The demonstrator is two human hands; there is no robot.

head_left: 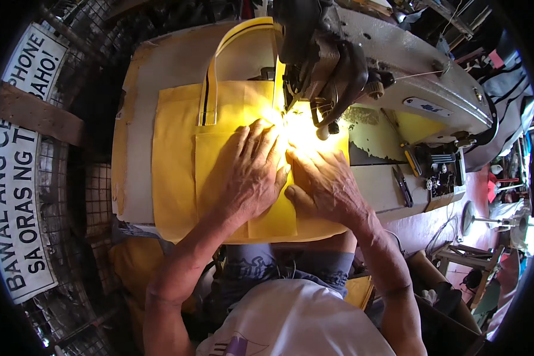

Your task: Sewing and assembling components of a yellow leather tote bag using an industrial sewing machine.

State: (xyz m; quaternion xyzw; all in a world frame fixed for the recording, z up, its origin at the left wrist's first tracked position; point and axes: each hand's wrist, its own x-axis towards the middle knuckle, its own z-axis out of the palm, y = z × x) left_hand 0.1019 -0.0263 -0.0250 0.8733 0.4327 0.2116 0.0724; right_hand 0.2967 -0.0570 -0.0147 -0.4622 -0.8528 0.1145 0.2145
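Observation:
A yellow fabric bag panel (175,154) lies flat on the sewing table, with a smaller yellow pocket piece over its middle. From its upper part a yellow strap handle (210,83) with a dark stripe loops up and back toward the sewing machine (397,59). My left hand (254,169) rests flat on the pocket piece, fingers stretched toward the needle area. Beside it, my right hand (326,181) presses the fabric just right of the needle, fingers extended. A bright lamp glare washes out the needle and the cloth around it.
On the table's right lie small scissors or thread snips (403,186) and a yellow-handled cutter (410,159). Bobbins and metal parts sit in a tray (445,178) at the right edge. White signs (18,207) hang on wire mesh at left. A fan (470,218) stands farther right.

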